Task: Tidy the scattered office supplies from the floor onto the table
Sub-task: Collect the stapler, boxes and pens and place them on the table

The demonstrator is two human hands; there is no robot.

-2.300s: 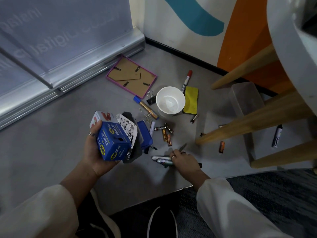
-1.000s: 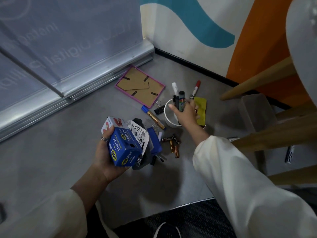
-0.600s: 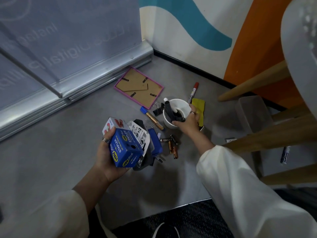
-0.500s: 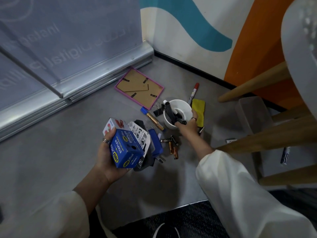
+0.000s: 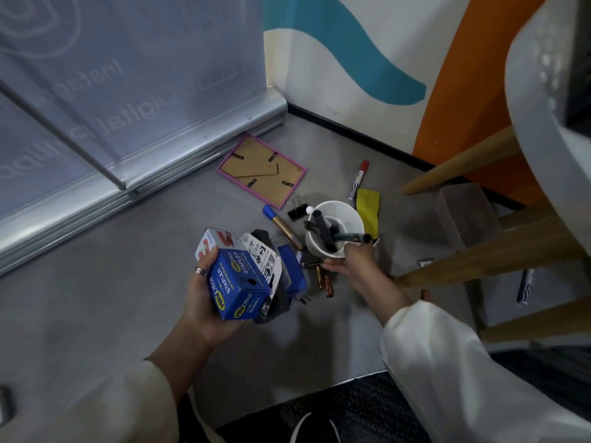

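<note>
**Cup of markers in hand, batteries next in line**

The right hand (image 5: 350,260) is wrapped round the lower wall of the white cup (image 5: 348,215), fingers curled underneath it, just above the floor (image 5: 96,298). The cup looks light and thin-walled, probably paper or plastic, so it would likely buckle if squeezed hard; low on the body, where the hand sits now, seems the sensible place to hold it. It tilts slightly, mouth up and toward the wall. Inside stand several dark markers (image 5: 323,228), leaning up and to the left, while one marker lies almost level across the rim, its tip pointing right. That one looks loose and could roll out if the cup tips further.

The left hand (image 5: 204,298) is full: it clamps a blue stapler box (image 5: 238,286) with a red-and-white box (image 5: 212,246) behind it and a bundle of packets and a blue stapler (image 5: 294,270) pressed against its side. Stiff cardboard, easy enough, but the stack is bulky and the outer pieces are only pinched.

On the floor, a few batteries (image 5: 321,276) lie just under the cup, small, smooth and prone to rolling, long axes mostly running toward the camera. A gold pen with a blue cap (image 5: 281,223) lies diagonally, cap toward the pink picture frame (image 5: 260,171). A red-capped marker (image 5: 358,179) points at the wall, beside a yellow pad (image 5: 367,206). A black binder clip (image 5: 295,211) sits by the cup, and another marker (image 5: 526,286) lies under the table legs (image 5: 479,263)
</note>
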